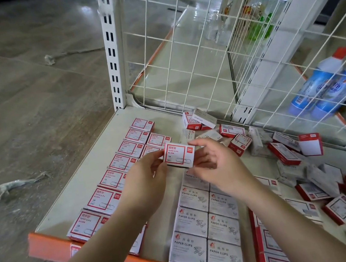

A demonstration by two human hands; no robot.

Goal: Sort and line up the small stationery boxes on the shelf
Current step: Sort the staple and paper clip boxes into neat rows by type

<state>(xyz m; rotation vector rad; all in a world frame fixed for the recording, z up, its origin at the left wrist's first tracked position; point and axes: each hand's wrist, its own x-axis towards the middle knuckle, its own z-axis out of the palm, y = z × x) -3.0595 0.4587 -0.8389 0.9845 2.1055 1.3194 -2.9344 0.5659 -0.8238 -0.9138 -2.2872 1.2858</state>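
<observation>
Between both hands, above the beige shelf [106,140], is a red-and-white paper clip box [179,155]. My left hand [146,179] pinches its left edge, and my right hand [213,165] holds its right side with curled fingers. A lined-up row of red-bordered paper clip boxes [116,179] runs along the shelf's left side, with a shorter second row [158,141] beside it. Two rows of grey paper clip boxes [204,227] lie at the front middle. Several loose red and white boxes [287,154] are scattered on the right, some tipped over.
A white wire mesh back [190,61] closes the shelf behind, with a slotted upright post [111,50] at the left corner. An orange price rail [50,245] edges the front. Blue bottles [327,89] lie behind the mesh at the right. Scraps lie on the floor to the left.
</observation>
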